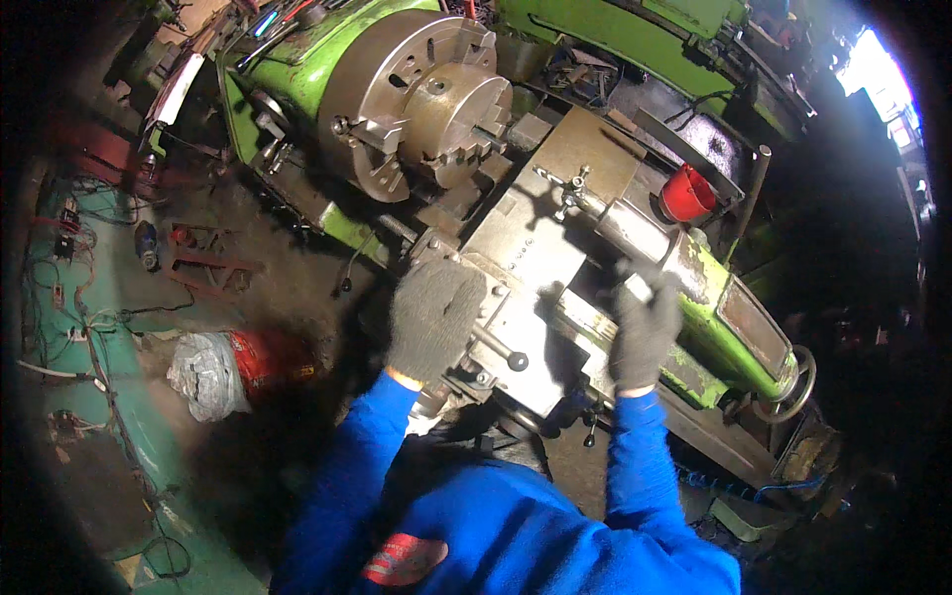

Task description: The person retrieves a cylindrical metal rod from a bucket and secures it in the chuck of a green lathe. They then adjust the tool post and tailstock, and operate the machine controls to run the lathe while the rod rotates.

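Observation:
A dark grey knitted glove covers my left hand, which is closed over the near left side of the lathe's tool post. Its fingertips are hidden, and so is whatever they grip. Just right of it, a handle with a black ball knob sticks out. My right hand, gloved alike, is closed around a small pale block beside the tailstock. Pointing left from the tailstock is a drill chuck with a drill bit. The large jawed lathe chuck stands at the far left.
A red bucket stands behind the tailstock, whose handwheel juts out at the right. On the floor at left lie a red and grey sack, a power tool and loose cables. Metal scraps fill the bed behind.

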Tool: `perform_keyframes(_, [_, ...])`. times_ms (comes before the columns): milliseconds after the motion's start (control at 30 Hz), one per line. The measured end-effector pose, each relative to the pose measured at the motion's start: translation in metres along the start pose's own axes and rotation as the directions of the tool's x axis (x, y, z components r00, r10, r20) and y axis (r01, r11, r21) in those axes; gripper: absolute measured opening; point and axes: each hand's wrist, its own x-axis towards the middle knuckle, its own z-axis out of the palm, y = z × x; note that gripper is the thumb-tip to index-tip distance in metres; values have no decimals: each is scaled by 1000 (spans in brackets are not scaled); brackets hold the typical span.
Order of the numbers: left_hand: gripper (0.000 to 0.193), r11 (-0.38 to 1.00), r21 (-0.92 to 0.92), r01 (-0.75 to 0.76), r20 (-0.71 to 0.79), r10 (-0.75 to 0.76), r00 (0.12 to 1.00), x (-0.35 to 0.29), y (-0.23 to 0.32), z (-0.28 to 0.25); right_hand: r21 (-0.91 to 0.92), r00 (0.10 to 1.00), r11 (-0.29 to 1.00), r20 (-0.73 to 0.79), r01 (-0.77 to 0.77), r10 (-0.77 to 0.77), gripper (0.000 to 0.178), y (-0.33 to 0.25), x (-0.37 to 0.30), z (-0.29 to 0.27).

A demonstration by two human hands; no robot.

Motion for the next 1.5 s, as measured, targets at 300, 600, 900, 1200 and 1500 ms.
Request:
perform_keyframes(300, [14, 971, -187, -148, -151, 121, 981, -3, -14, -1, -364, 891, 871, 425, 331, -161, 34, 33, -166, 50])
perform_keyframes(600, [30, 922, -109, -371, -158, 353, 922, -65, -13, -57, -458, 936, 862, 348, 218, -52, 54, 45, -190, 62])
perform_keyframes(900, [28, 993, -83, 85, 102, -77, 992, -215, -101, -167, -518, 985, 843, -4, 146, -172, 64, 22, -260, 37])
perform_keyframes(1200, [47, 960, -25, 279, 196, -269, 943, -271, -105, -246, 496, 758, 705, -133, -507, 639, 77, -38, -351, -25])
perform_keyframes(1500, [48, 961, -275, -34, 577, 194, 793, -193, 42, -186, 942, 948, 220, 196, -253, 251, 118, -51, -315, -56])
